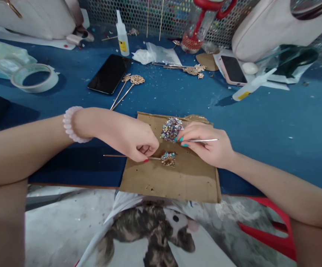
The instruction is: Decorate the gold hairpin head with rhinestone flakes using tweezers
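Note:
My left hand [135, 139] is closed, pinching the thin stem of a hairpin [168, 159] that lies over a piece of cardboard [161, 181]. The hairpin's ornate gold head is partly covered with blue, glittering stones. In my right hand [205, 144] is a slim metal tool [205, 140], perhaps tweezers, its tip hidden by my fingers. Those fingertips are at the edge of a heap of multicoloured rhinestones [172, 128] on the cardboard, just above the hairpin head.
Beyond the cardboard lie gold hairpins [136, 79], more hairpins [195, 69], a black phone [110, 74] and a pink phone [233, 69]. One glue bottle [122, 39] stands upright; another glue bottle [250, 89] leans at right. A tape roll [34, 78] sits at left.

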Tool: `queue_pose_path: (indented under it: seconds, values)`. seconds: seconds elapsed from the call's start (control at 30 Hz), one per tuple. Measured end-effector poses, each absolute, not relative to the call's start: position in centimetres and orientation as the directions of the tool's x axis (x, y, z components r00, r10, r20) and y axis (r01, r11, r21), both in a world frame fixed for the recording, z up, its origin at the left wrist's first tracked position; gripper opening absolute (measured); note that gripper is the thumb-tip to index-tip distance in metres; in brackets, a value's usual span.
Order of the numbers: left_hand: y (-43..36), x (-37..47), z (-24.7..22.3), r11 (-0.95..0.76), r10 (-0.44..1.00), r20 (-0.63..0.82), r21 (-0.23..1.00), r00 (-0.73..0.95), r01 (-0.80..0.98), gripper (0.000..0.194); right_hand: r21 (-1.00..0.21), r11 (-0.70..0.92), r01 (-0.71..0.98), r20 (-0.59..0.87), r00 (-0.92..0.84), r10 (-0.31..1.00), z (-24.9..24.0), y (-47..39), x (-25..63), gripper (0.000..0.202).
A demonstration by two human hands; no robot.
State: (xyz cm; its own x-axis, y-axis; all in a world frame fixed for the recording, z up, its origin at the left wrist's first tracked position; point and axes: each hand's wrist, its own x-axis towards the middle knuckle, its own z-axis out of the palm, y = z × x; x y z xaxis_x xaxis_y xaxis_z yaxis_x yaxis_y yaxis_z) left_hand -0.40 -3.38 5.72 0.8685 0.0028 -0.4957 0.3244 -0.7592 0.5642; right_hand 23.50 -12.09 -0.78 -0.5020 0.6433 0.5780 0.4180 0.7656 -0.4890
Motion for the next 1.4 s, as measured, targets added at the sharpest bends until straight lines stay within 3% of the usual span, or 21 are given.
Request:
queue_pose_path:
  seconds: [0.27,0.73,1.1,1.4]
  values:
    - [-3.17,-0.49,5.56,-0.753,-0.01,-0.487,0.579,0.873,0.314,0.015,-0.488,0.797,0.356,0.565,-0.567,0.6,-0.97,-12.2,23.34,0.004]
    - [-3.51,-0.63,5.93,-0.746,0.035,-0.484,0.569,0.874,0.346,0.014,-0.484,0.771,0.413,0.546,-0.546,0.635,-0.9,-12.21,23.75,0.005]
    - [-3.05,-0.68,5.2,-0.751,-0.015,-0.492,0.581,0.87,0.316,0.014,-0.482,0.74,0.468,0.541,-0.505,0.672,-1.05,-12.2,23.76,0.005]
    - [-3.69,-0.71,6.05,-0.743,0.005,-0.471,0.588,0.882,0.319,0.015,-0.434,0.757,0.488,0.6,-0.471,0.647,-0.83,-12.34,23.73,0.008]
